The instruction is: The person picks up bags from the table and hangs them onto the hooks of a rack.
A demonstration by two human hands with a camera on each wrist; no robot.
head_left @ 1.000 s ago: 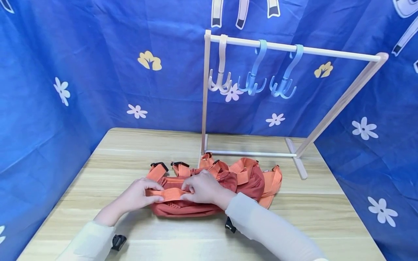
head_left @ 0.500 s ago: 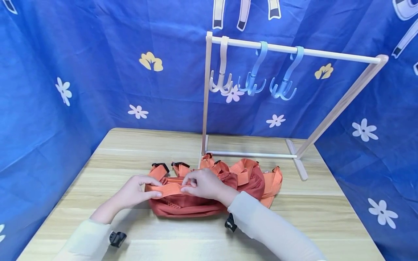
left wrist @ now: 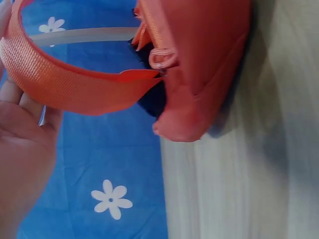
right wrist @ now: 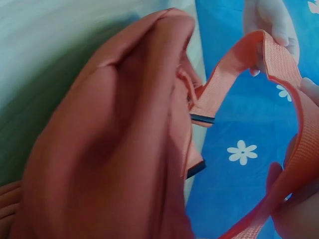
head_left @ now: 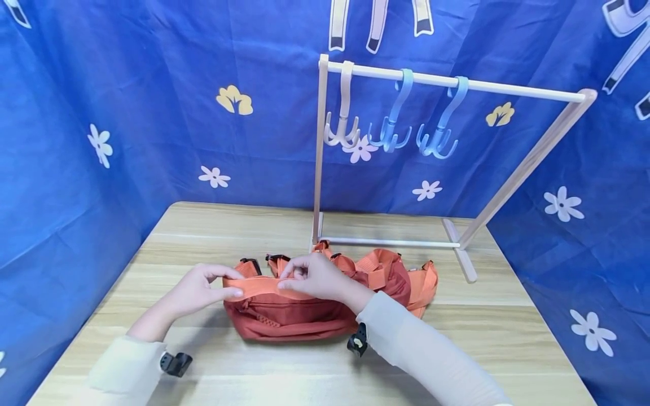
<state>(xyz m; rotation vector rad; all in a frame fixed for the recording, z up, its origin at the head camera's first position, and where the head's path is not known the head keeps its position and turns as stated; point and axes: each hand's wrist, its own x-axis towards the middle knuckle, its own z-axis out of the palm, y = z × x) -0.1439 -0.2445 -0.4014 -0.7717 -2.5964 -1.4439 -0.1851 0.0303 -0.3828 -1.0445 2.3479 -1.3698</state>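
Note:
A red bag [head_left: 291, 322] with a zip lies on the wooden table at my hands. Its wide orange bag strap [head_left: 261, 286] is stretched between them, raised along the bag's top. Near the left end of the strap, my left hand [head_left: 195, 291] pinches the webbing between thumb and fingers. My right hand [head_left: 321, 275] pinches it farther right, index finger and thumb close together. In the left wrist view the bag strap [left wrist: 82, 89] bows away from the bag. The right wrist view shows the strap [right wrist: 234, 59] looping from the bag toward both hands.
More red fabric with orange straps [head_left: 422, 282] lies to the right, against the rack's foot. The wooden rack [head_left: 513, 169] stands behind, with a whitish hook [head_left: 342, 113] and two blue hooks [head_left: 396, 115] on its bar. A blue patterned curtain [head_left: 152, 141] encloses the table.
Both hands have risen slightly, lifting the strap toward the back. My left hand has shifted a little left. More of the bag's front face shows.

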